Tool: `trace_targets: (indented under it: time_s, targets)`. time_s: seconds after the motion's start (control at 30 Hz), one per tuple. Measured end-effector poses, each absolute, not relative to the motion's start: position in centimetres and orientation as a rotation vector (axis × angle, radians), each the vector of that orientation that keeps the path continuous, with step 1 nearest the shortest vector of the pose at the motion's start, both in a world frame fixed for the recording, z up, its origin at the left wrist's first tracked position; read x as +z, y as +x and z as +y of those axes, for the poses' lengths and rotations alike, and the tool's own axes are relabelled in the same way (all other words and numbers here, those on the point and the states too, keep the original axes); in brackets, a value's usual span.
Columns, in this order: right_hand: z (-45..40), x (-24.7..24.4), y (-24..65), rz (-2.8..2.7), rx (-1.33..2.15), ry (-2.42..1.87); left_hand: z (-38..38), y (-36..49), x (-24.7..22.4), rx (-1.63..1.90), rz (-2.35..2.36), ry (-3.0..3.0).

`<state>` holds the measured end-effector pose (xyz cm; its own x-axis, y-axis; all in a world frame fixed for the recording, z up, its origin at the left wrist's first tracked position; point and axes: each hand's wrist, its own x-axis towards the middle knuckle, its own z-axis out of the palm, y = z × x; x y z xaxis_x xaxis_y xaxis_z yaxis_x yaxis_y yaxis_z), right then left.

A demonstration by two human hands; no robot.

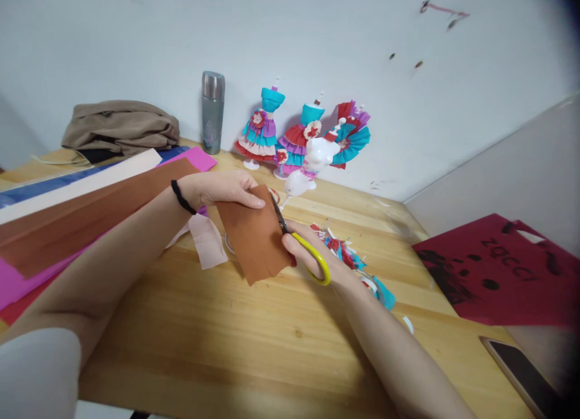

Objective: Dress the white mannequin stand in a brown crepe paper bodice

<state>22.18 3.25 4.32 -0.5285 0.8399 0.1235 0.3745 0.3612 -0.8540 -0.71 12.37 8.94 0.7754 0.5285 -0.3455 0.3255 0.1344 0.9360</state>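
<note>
My left hand [231, 189] pinches the top edge of a brown piece of crepe paper [256, 240], thumb in front. In my right hand [306, 246] is a pair of scissors [312, 253] with a yellow handle and dark blades. The blades lie along the right edge of the brown paper; whether they are closed on it I cannot tell. Below my left wrist a pale pink paper piece [208, 240] rests on the wooden table [217, 346]. A white mannequin form [317, 159] leans just behind the brown paper.
Long crepe paper sheets [90, 219] cover the left side. Behind stand a folded brown cloth [122, 126], a grey flask [212, 113] and small paper dresses on stands [263, 126]. Colourful scraps [344, 253], a red bag [498, 274] and a phone [521, 370] are on the right.
</note>
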Motion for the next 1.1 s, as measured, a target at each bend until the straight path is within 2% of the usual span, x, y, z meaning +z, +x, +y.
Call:
trace_targets:
  time_s: [0.93,1.1]
  targets:
    - [3.8,3.3,21.7,-1.994,1.005,-1.123,12.9,-1.0,8.6,0.239,0.728,1.622]
    - [3.5,3.1,22.0,-1.898,1.176,-1.167,12.9,-1.1,8.5,0.266,0.722,1.615]
